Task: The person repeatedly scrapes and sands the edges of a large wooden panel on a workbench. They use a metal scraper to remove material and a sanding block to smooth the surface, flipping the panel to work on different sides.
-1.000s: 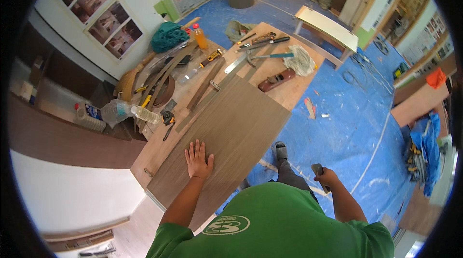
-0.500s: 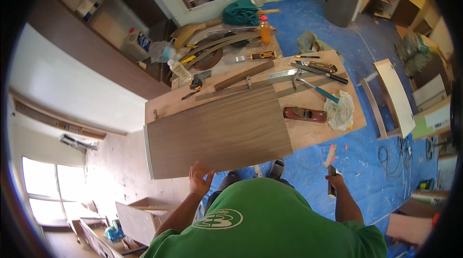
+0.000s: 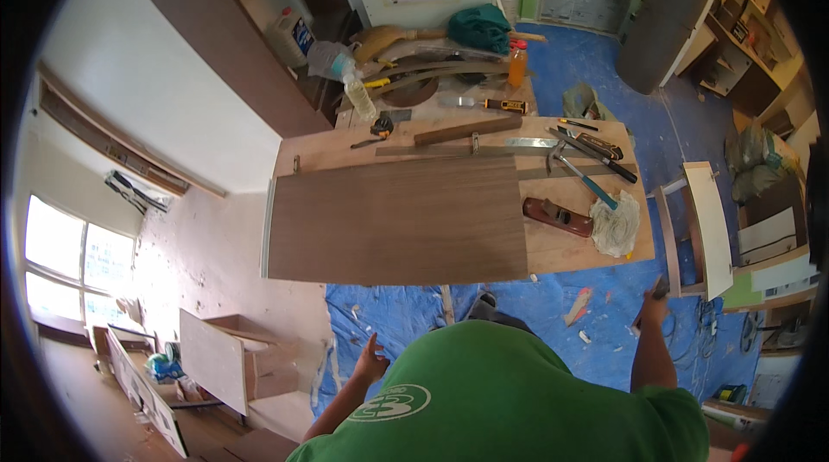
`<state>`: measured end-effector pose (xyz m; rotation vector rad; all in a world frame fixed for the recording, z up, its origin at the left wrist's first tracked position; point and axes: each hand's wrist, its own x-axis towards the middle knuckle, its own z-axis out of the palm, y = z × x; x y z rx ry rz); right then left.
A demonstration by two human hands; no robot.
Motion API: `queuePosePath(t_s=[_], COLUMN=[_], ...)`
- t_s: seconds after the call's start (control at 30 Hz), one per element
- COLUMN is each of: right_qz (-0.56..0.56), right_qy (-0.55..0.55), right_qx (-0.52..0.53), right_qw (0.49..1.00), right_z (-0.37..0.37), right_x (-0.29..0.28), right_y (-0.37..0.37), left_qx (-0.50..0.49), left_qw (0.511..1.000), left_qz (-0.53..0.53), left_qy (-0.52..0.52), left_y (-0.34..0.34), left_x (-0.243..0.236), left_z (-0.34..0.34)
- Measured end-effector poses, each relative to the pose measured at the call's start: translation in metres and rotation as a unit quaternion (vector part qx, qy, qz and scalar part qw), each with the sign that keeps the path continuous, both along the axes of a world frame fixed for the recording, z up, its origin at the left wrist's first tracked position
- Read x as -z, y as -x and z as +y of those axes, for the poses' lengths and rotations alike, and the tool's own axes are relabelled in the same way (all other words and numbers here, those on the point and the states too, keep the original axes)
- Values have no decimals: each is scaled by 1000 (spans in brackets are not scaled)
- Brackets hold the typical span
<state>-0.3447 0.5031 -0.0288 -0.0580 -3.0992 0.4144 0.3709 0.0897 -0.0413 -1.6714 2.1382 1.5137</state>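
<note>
the table (image 3: 560, 248) is bearing a brown board (image 3: 397, 220); the left hand (image 3: 371, 364) is hanging, grip loosely open and empty, while the right hand (image 3: 653, 311) is clasping a dark object (image 3: 661, 287), partly hiding its shape.

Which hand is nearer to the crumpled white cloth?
Right. The right hand is below and right of the white cloth in the picture; the left hand is lower and far left.

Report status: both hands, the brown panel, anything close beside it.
Left hand empty, off the brown panel. Right hand gripping a small dark object. Panel lying flat on the table; reddish plane close by its right end.
</note>
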Motion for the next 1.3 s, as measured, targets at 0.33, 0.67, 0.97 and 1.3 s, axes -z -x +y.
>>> queuePosePath(t_s=[0.33, 0.67, 0.97, 1.3], right_qz=[127, -114, -35, -86], right_qy=[306, 217, -7, -93], right_qx=[-294, -692, -742, -741], right_qw=[897, 680, 669, 659], right_z=[-284, -605, -769, -829], right_x=[-129, -187, -124, -85], right_y=[102, 26, 1, -40], left_qx=[-228, -395, -504, -549], left_qw=[933, 912, 853, 794], left_qz=[19, -34, -121, -224], left_qy=[-277, -103, -59, -137], left_y=[-42, 101, 223, 289], left_x=[94, 75, -13, -43], left_z=[139, 285, 411, 463])
